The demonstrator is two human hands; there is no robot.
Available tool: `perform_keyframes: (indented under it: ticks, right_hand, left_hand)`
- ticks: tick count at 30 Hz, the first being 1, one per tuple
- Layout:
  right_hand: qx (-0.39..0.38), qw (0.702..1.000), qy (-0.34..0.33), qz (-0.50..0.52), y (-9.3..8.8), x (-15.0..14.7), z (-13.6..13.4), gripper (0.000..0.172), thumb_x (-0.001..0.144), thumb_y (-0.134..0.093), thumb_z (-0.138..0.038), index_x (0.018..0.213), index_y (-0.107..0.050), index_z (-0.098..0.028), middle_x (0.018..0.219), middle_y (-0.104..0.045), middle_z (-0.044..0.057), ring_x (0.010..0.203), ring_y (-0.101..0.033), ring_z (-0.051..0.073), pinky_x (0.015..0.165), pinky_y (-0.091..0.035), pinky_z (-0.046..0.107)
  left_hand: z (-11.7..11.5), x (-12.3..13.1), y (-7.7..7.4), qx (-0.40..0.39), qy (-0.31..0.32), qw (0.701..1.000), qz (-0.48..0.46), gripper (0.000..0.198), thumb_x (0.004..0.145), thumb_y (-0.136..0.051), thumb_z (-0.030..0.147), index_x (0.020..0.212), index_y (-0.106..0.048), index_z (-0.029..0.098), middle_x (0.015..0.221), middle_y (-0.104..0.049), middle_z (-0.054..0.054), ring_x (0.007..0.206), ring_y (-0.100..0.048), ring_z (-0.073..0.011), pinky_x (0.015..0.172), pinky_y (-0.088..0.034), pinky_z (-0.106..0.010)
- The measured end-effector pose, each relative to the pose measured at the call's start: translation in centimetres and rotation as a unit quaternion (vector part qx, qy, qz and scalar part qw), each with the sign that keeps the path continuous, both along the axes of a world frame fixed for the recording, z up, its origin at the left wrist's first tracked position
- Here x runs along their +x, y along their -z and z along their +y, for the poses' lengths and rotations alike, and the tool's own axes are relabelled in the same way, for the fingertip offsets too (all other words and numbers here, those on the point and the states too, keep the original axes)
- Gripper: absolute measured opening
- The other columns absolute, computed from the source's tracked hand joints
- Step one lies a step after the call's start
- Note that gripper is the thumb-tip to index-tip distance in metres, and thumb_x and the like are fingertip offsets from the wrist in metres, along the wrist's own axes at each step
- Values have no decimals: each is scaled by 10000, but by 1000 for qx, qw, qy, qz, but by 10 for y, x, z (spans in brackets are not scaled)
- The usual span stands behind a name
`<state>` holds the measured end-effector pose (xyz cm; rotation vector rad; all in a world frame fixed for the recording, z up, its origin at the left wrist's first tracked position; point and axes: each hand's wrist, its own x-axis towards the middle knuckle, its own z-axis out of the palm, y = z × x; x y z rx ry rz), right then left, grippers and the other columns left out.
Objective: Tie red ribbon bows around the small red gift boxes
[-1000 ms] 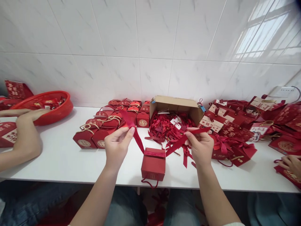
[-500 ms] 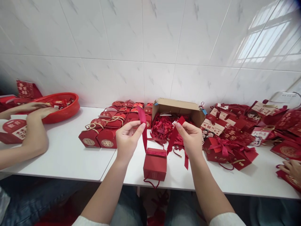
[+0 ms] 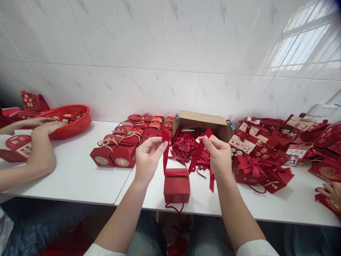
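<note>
One box (image 3: pixel 177 188) stands on the counter (image 3: pixel 71 170), near its front edge and between the two hands. One ribbon (image 3: pixel 196 154) shows at the top of this box and rises from it in two ends, one at each side. The fingers of the left hand (image 3: pixel 147 158) are clamped on one end, and those of the right hand (image 3: pixel 220 153) are clamped on the other. One cord (image 3: pixel 174 209) hangs from the box over the edge.

Behind stands one carton (image 3: pixel 206 117), lying open towards the person. Loose ribbons (image 3: pixel 185 144) fill it and spill out, and they are too tangled for counting. The right hand covers a part of them.

To the left are tied boxes (image 3: pixel 123 155): two in the front row, touching, and more behind, which overlap, so I cannot count them exactly. To the right, two boxes with bows (image 3: pixel 250 172) sit before a heap of bags (image 3: pixel 269 153).

Farther left, a co-worker's two hands (image 3: pixel 50 127) are at one bowl (image 3: pixel 74 128). At the right edge, one hand of another person (image 3: pixel 335 192) touches something red, partly cut off.
</note>
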<state>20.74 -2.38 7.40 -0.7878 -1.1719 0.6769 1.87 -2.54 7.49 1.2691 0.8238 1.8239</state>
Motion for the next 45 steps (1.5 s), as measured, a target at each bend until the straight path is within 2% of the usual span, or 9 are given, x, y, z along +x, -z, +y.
perform_keyframes:
  ticks: [10, 14, 20, 26, 30, 33, 36, 40, 45]
  right_hand:
    - [-18, 998, -42, 51, -5, 1, -3, 170, 735, -696, -360, 765, -711, -193, 678, -646, 7, 690, -617, 150, 685, -504, 294]
    - [-41, 992, -95, 77, -8, -4, -3, 203, 723, -702, -374, 771, -682, -178, 670, -675, 18, 581, -650, 157, 583, -547, 301]
    - [-45, 992, -95, 76, -10, -7, -4, 217, 737, -688, -381, 785, -663, -170, 678, -681, 19, 553, -654, 150, 559, -552, 284]
    - [-45, 994, -98, 19, -13, -9, 1, 187, 779, -644, -363, 820, -643, -180, 645, -666, -2, 454, -562, 94, 496, -489, 236]
    - [-25, 988, -115, -104, -14, -13, 6, 186, 794, -609, -329, 896, -686, -194, 753, -684, 17, 664, -614, 131, 647, -499, 260]
    - [19, 971, -162, -177, -11, -15, 4, 218, 814, -560, -308, 958, -700, -222, 934, -667, 34, 849, -608, 166, 803, -485, 317]
    - [40, 964, -190, -183, -5, -16, 2, 249, 814, -564, -327, 1014, -684, -238, 978, -632, 38, 876, -594, 172, 832, -479, 337]
    - [31, 974, -141, -172, 0, -18, 4, 229, 859, -529, -336, 979, -690, -225, 853, -623, 28, 817, -582, 158, 752, -474, 296]
    - [76, 959, -175, -208, 1, -12, 10, 201, 892, -491, -288, 923, -683, -235, 855, -597, 19, 803, -570, 138, 752, -454, 281]
  left_hand:
    - [0, 0, -3, 10, -26, 1000, -13, 198, 631, -767, 219, 797, -679, 156, 760, -708, -17, 726, -667, -139, 733, -522, -252]
    - [1, 4, -6, 4, -27, 999, -16, 198, 623, -773, 226, 788, -685, 162, 748, -709, -11, 717, -665, -134, 731, -525, -250]
    - [1, 6, -3, 6, -5, 1000, -10, 184, 641, -763, 229, 792, -679, 166, 752, -699, -7, 722, -652, -123, 729, -521, -234]
    - [-2, 8, -11, 18, 17, 992, 127, 135, 712, -697, 260, 816, -688, 175, 785, -687, -20, 745, -629, -145, 716, -500, -244]
    - [-2, 13, -19, 45, 35, 961, 271, 106, 753, -642, 260, 785, -717, 192, 764, -694, -28, 730, -620, -167, 712, -479, -263]
    - [1, 14, -19, 48, 25, 954, 295, 99, 748, -641, 260, 779, -711, 198, 759, -693, -33, 725, -614, -178, 690, -470, -273]
    - [3, 14, -16, 37, 26, 956, 291, 87, 741, -646, 264, 765, -672, 185, 704, -657, -22, 667, -589, -158, 635, -456, -260]
    - [2, 14, -15, 8, 60, 965, 254, 141, 725, -663, 247, 813, -572, 186, 701, -609, 12, 673, -577, -125, 654, -447, -232]
    - [5, 8, -11, -105, 203, 960, 161, 249, 752, -625, 221, 950, -475, 203, 693, -603, 37, 659, -595, -116, 681, -452, -250]
